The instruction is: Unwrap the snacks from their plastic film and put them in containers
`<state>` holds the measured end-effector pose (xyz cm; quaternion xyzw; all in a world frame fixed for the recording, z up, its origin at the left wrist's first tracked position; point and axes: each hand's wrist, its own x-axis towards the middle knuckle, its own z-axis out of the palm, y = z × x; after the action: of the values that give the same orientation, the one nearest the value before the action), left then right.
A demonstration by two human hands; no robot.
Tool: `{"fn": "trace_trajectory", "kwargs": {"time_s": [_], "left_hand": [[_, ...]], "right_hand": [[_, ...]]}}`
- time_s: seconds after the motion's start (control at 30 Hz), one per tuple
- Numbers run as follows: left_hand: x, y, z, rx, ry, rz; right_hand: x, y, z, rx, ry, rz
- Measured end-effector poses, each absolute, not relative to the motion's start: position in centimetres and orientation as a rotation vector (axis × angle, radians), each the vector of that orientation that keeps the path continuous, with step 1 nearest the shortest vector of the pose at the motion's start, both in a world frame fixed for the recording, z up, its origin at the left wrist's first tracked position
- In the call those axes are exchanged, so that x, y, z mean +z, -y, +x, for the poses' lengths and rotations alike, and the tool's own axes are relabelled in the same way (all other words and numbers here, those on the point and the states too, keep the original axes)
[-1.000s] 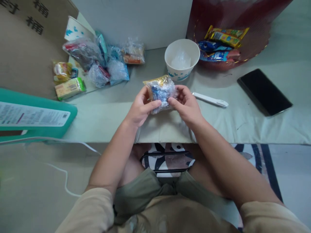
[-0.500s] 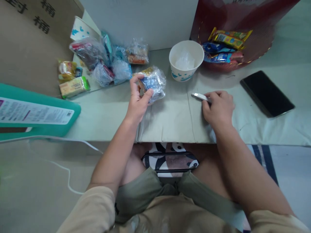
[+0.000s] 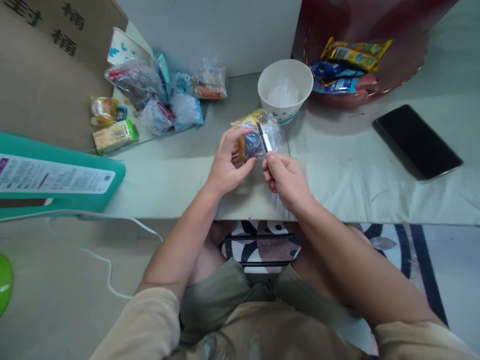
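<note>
My left hand (image 3: 229, 162) is curled round the left side of a clear plastic packet (image 3: 252, 141) with yellow and blue inside. The fingers grip its edge, and part of them is hidden behind it. In my right hand (image 3: 287, 177) is a slim silver utility knife (image 3: 266, 141), held between thumb and fingers. Its dark blade tip points away from me and lies over the packet's right part; whether it touches the plastic I cannot tell. Just behind the packet stands a white paper cup (image 3: 287, 107) with crumpled clear plastic in it.
Several wrapped snacks (image 3: 150, 95) lie at the back left, near a tilted paper cup (image 3: 125, 49). A gold-rimmed bowl (image 3: 407, 75) holds more packets at the back right. A phone (image 3: 418, 141) lies on the right. A green container (image 3: 75, 197) stands left.
My right hand has brought the knife left from the table to the packet, its dark blade now showing. My left hand has moved right with the packet, closer to the cup.
</note>
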<state>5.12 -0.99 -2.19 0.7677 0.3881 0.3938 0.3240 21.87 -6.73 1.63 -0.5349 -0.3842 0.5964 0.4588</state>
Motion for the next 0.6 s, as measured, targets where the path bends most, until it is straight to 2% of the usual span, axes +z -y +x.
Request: {"fn": "trace_trajectory", "kwargs": {"time_s": [0.27,0.33,0.47,0.6], "left_hand": [[0.4,-0.6,4.0,1.142,-1.242,1.658],[0.0,-0.7,4.1,1.117,-1.297,1.609],[-1.4,-0.1,4.4,0.971,-1.457,1.687],[-0.7,0.2,3.4,0.906,-1.561,1.935]], "right_hand": [[1.4,7.5,23.5,1.471,1.229,-1.512],[1.3,7.1,24.4,1.253,1.356,-1.615],[1.0,6.1,26.7,0.589,1.603,-1.901],[-0.2,5.4,28.9,0.393,1.703,-2.04]]}}
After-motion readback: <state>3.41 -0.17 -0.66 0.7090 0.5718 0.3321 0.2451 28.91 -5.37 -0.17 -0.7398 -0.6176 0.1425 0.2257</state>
